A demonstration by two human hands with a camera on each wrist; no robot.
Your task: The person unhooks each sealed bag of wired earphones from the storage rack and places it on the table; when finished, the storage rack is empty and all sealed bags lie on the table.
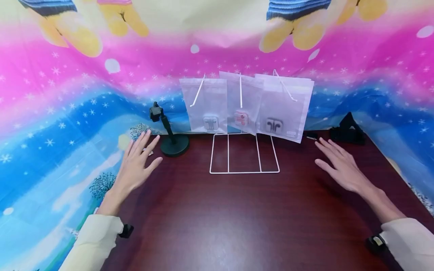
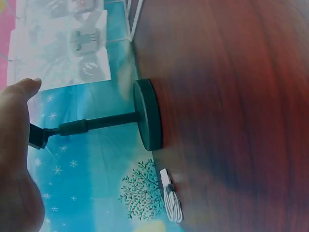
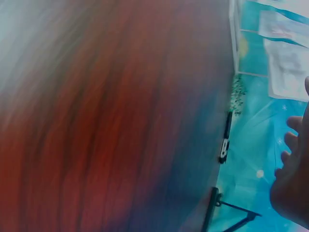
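Observation:
My left hand point(image 1: 136, 165) is held with straight, spread fingers at the left, near a black stand point(image 1: 174, 145) with a round base. At the right my right hand point(image 1: 342, 165) is likewise spread and holds nothing. Between them, at the back, a white wire rack point(image 1: 245, 172) carries several frosted zip bags on its hooks. The left bag point(image 1: 203, 101) shows white earphones in a case, the middle bag point(image 1: 249, 94) pink ones, and the right bag point(image 1: 288, 101) dark ones. A bundled white cable point(image 2: 172, 203) lies beyond the left hand.
A black folding holder point(image 1: 347, 133) stands at the table's back right corner. Beside it lies a small dark object point(image 1: 311, 135) with a light metal part. The dark red wooden table point(image 1: 230, 222) backs onto a patterned cloth point(image 1: 162, 56), which also hangs along both sides.

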